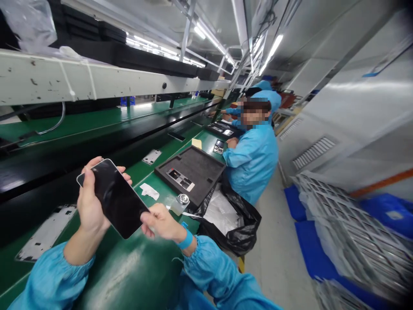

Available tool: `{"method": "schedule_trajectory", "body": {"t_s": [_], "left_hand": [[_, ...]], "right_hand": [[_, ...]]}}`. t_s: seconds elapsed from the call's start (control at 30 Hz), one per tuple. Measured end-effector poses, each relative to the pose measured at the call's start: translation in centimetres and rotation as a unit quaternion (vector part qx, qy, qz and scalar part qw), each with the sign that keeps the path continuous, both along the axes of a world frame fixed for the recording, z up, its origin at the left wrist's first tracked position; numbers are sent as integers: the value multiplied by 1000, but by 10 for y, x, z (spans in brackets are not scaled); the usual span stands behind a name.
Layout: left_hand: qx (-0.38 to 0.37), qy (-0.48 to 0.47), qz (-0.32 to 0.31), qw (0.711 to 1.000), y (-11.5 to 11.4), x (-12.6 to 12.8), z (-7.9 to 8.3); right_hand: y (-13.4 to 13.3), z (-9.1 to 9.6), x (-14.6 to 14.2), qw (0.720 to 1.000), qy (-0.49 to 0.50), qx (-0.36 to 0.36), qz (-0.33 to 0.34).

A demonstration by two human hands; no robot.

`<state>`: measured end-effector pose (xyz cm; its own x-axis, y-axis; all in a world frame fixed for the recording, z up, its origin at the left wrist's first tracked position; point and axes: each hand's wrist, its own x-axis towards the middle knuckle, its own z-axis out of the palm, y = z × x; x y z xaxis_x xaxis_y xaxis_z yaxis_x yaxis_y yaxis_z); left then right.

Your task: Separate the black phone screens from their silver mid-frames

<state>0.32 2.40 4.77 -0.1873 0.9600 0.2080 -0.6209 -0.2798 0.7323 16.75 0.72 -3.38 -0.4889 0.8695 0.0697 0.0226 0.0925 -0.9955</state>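
Observation:
I hold a black phone [116, 198] with a dark glossy screen, tilted, above the green workbench [135, 267]. My left hand [88, 202] wraps round its upper left side, fingers curled behind the top edge. Near the phone's lower right corner, my right hand [161, 221] pinches the edge with thumb and fingers. Both sleeves are light blue, and a blue band circles my right wrist.
A black foam tray [206, 163] with a part lies ahead, a small clear bottle [180, 202] and white scrap [150, 190] before it. White plates [45, 234] [152, 156] lie by the black conveyor. Black bag [238, 228] hangs at the edge. Co-workers in blue [254, 159] sit further along. Grey racks [351, 241] stand right.

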Motion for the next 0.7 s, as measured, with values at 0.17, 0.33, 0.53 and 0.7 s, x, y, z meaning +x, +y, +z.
{"method": "schedule_trajectory", "body": {"t_s": [0.17, 0.33, 0.53, 0.7], "left_hand": [[7, -23, 31, 999, 4, 5, -5], [-10, -53, 56, 997, 9, 7, -7], [-18, -49, 70, 996, 13, 4, -7], [9, -35, 57, 998, 21, 1, -8]], "right_hand": [[7, -14, -14, 999, 37, 6, -27], [4, -15, -26, 997, 47, -40, 47], [5, -8, -27, 999, 26, -20, 41], [13, -9, -13, 998, 50, -32, -15]]}}
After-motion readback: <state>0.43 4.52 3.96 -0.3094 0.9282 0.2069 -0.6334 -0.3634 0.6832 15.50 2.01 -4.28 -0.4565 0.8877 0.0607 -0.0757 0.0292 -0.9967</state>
